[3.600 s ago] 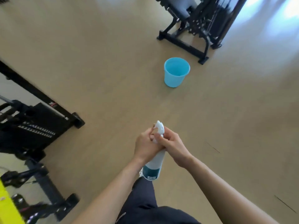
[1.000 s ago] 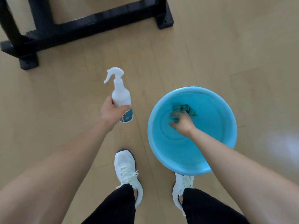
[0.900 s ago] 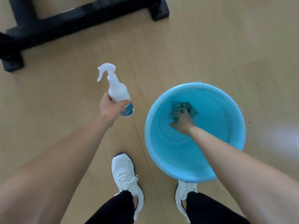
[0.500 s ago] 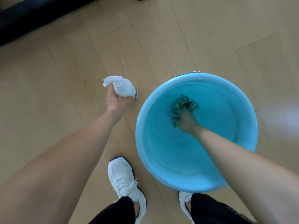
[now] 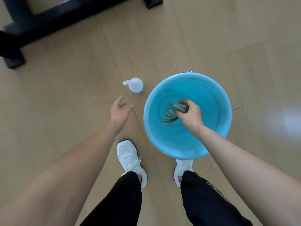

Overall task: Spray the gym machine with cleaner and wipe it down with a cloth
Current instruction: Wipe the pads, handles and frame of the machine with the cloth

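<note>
White plastic spray bottle (image 5: 136,85) stands on bare wooden floor (image 5: 65,103) beside rim of round blue plastic bucket (image 5: 216,88), just beyond left hand (image 5: 119,111) — fingers slack, empty; right hand (image 5: 190,117) grips striped green cloth (image 5: 171,114) inside.

No legible text. Spray bottle (image 5: 135,85) label: sliver only, unreadable. Right trouser leg (image 5: 203,203) print: blurred.

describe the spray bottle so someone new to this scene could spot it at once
Find the big blue bucket on the wooden floor. Just off its upper-left rim, beyond the empty left hand, stands a small spray bottle. It is white, held by nobody, with a trigger nozzle pointing left.
</note>
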Motion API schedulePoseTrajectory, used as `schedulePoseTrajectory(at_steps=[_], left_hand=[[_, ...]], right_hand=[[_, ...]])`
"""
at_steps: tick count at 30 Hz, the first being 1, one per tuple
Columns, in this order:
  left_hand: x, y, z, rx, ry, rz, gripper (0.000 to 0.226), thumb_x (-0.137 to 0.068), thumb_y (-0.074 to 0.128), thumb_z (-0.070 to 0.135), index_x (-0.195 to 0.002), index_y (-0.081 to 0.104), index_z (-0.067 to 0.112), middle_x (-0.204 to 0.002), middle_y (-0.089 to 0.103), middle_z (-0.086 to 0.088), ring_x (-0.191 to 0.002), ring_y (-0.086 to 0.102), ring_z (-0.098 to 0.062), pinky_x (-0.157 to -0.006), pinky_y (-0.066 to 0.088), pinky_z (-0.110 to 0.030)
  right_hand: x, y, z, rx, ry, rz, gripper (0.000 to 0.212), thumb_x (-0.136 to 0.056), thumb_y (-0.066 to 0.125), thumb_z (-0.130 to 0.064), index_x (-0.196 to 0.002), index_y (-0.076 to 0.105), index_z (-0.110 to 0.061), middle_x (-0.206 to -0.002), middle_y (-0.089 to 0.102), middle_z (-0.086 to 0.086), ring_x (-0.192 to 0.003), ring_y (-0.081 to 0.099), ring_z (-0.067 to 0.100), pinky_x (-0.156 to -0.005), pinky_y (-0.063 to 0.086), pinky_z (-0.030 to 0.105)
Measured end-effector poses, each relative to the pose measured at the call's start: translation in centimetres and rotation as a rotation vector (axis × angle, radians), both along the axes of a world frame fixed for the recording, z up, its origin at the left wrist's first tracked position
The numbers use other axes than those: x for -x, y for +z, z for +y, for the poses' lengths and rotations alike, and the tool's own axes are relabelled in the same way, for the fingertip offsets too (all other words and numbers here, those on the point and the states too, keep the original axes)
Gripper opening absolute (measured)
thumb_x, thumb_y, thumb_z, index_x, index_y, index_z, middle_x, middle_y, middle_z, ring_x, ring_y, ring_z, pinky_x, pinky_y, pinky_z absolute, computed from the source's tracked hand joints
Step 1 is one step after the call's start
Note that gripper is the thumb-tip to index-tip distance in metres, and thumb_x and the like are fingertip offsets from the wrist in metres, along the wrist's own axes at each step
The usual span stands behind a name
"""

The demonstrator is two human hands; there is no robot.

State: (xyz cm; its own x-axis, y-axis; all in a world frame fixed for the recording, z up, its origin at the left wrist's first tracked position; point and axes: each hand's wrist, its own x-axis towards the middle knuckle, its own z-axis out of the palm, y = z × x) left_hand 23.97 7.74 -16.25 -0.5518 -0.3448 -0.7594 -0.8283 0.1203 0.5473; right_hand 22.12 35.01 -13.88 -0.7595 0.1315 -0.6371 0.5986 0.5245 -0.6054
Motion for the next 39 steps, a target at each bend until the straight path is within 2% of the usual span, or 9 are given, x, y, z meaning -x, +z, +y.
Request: schedulePoseTrajectory(at_steps=[6, 13, 19, 22, 27, 31, 34, 36, 39], left_hand=[[-4.6, 15.7, 0.7, -0.155, 0.013, 0.069, 0.040, -0.097, 0.070, 0.017, -0.136, 0.064, 0.019, -0.120, 0.071, -0.003, -0.108, 0.069, -0.014, -0.099, 0.057, -0.036], [-6.2, 34.5, 0.8, -0.351, -0.049, 0.255, 0.035, -0.094, 0.075, 0.016, -0.128, 0.070, 0.021, -0.123, 0.074, 0.006, -0.113, 0.069, -0.006, -0.094, 0.056, -0.025], [-5.2, 47.7, -3.4, -0.203, -0.159, 0.387, 0.006, -0.088, 0.082, 0.016, -0.091, 0.076, 0.017, -0.090, 0.079, -0.001, -0.086, 0.075, -0.016, -0.082, 0.060, -0.033], [-4.8, 53.1, -6.9, -0.132, -0.074, 0.472, 0.009, -0.087, 0.082, 0.014, -0.083, 0.075, 0.016, -0.086, 0.079, 0.002, -0.079, 0.073, -0.012, -0.078, 0.059, -0.030], [-5.3, 59.9, -12.1, -0.152, -0.032, 0.614, 0.010, -0.097, 0.069, 0.008, -0.088, 0.067, 0.012, -0.099, 0.079, -0.003, -0.086, 0.074, -0.016, -0.079, 0.061, -0.032], [-5.2, 63.7, -14.7, -0.100, -0.034, 0.673, 0.013, -0.104, 0.058, 0.009, -0.092, 0.057, 0.012, -0.074, 0.067, 0.013, -0.066, 0.056, -0.002, -0.066, 0.046, -0.019], [-4.7, 65.4, -16.1, -0.027, 0.024, 0.704, 0.012, -0.106, 0.055, 0.013, -0.094, 0.055, 0.015, -0.070, 0.059, 0.010, -0.065, 0.052, -0.009, -0.064, 0.048, -0.031], [-4.3, 66.0, -17.2, 0.038, 0.013, 0.702, 0.011, -0.106, 0.056, 0.016, -0.095, 0.054, 0.018, -0.063, 0.057, 0.013, -0.059, 0.048, -0.007, -0.059, 0.044, -0.026], [-3.7, 66.5, -19.1, 0.078, -0.027, 0.666, 0.008, -0.103, 0.062, 0.023, -0.100, 0.056, 0.027, -0.058, 0.049, 0.009, -0.056, 0.041, -0.011, -0.057, 0.038, -0.029]], right_hand=[[-1.8, 15.2, -2.6, 0.178, -0.081, 0.068, 0.014, -0.093, 0.073, -0.010, -0.087, 0.069, -0.022, -0.077, 0.065, -0.007, -0.071, 0.059, 0.009, -0.070, 0.052, 0.028], [-2.5, 33.6, -8.4, 0.345, -0.046, 0.089, 0.009, -0.091, 0.076, -0.008, -0.086, 0.069, -0.010, -0.075, 0.066, -0.009, -0.070, 0.058, 0.002, -0.072, 0.050, 0.017], [-2.8, 47.4, -14.1, 0.440, -0.104, 0.124, 0.008, -0.093, 0.073, -0.007, -0.097, 0.067, -0.005, -0.089, 0.073, 0.010, -0.081, 0.070, 0.016, -0.077, 0.061, 0.035], [-2.6, 52.9, -16.4, 0.376, -0.066, 0.218, 0.014, -0.091, 0.077, -0.008, -0.087, 0.065, -0.015, -0.082, 0.069, -0.003, -0.074, 0.062, 0.006, -0.072, 0.054, 0.023], [-2.6, 59.6, -20.0, 0.226, 0.052, 0.327, 0.024, -0.084, 0.084, -0.018, -0.078, 0.062, -0.022, -0.100, 0.057, 0.007, -0.067, 0.051, -0.007, -0.070, 0.042, 0.008], [-2.2, 62.9, -22.6, 0.243, 0.218, 0.398, 0.033, -0.087, 0.082, -0.018, -0.068, 0.055, -0.013, -0.111, 0.062, -0.008, -0.086, 0.060, -0.003, -0.074, 0.043, 0.009], [-1.2, 64.5, -24.4, 0.334, 0.286, 0.367, 0.042, -0.090, 0.078, -0.015, -0.063, 0.046, -0.015, -0.083, 0.068, -0.017, -0.073, 0.061, 0.004, -0.067, 0.046, 0.016], [-0.2, 65.2, -25.7, 0.356, 0.335, 0.355, 0.046, -0.092, 0.077, -0.016, -0.063, 0.042, -0.020, -0.059, 0.049, -0.017, -0.057, 0.043, 0.007, -0.057, 0.040, 0.020], [1.7, 65.1, -27.1, 0.375, 0.354, 0.335, 0.042, -0.093, 0.077, -0.020, -0.065, 0.045, -0.023, -0.058, 0.043, -0.009, -0.058, 0.041, 0.013, -0.053, 0.042, 0.032]])
